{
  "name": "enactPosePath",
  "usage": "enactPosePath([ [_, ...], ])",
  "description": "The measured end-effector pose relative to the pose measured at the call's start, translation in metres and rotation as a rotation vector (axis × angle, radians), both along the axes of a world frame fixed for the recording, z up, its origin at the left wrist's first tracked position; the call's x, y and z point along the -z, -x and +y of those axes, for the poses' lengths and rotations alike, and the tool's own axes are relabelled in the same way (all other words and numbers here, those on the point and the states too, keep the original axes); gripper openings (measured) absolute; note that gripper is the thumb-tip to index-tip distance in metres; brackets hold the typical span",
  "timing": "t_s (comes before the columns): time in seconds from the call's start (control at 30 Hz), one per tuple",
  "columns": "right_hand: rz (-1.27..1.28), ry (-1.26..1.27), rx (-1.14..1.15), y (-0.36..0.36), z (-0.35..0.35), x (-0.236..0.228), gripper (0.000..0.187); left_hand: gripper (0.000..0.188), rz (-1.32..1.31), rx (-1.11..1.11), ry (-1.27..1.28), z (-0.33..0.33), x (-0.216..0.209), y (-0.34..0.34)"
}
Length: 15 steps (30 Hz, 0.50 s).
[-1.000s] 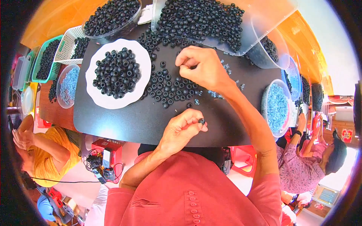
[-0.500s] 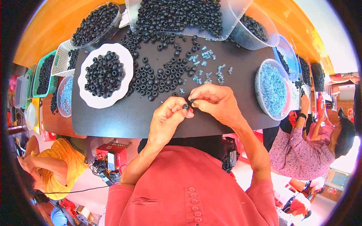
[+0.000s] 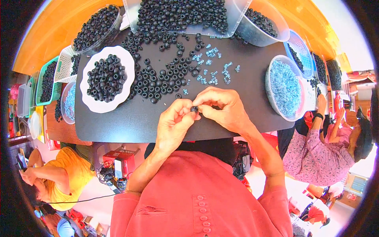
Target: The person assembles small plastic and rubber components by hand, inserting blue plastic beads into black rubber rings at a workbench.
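Over the near side of the dark table, my left hand (image 3: 172,124) is closed, its thumb and fingers pinching a black round bead-like part (image 3: 194,109) with a hole. Up against that part, my right hand (image 3: 223,108) is also closed in a pinch; whatever sits between its fingertips is hidden. Just beyond both hands lies a spread of loose black round parts (image 3: 162,82). To their right, small blue-silver coil springs (image 3: 226,74) are scattered. A white scalloped plate (image 3: 84,87) heaped with black parts stands at the left.
A clear bin (image 3: 193,30) of black parts lies at the far edge, between two clear tubs. At right stands a round tub (image 3: 303,100) of blue springs. Baskets flank the table. One person in yellow (image 3: 75,173) sits left, another in patterned purple (image 3: 316,158) right.
My right fingertips have closed onto the part in my left hand; the dark piece seen between them before is now hidden. The view has shifted slightly.
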State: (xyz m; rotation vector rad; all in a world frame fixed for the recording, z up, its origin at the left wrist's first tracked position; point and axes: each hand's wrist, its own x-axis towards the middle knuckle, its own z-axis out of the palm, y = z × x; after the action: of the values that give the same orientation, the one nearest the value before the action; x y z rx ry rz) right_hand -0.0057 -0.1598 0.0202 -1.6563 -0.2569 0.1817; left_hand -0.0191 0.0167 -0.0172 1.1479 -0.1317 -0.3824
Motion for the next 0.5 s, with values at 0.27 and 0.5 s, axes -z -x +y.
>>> enactPosePath([
  [0.27,-0.127,0.091,0.03,0.0026,0.004,-0.0041,0.016,0.012,0.005,-0.024,0.04,-0.0017,-0.0038,-0.0006],
  [0.5,0.046,0.02,0.046,0.0002,-0.0012,-0.008,0.021,0.012,0.022,-0.017,0.058,-0.0016,-0.0022,-0.0005],
])
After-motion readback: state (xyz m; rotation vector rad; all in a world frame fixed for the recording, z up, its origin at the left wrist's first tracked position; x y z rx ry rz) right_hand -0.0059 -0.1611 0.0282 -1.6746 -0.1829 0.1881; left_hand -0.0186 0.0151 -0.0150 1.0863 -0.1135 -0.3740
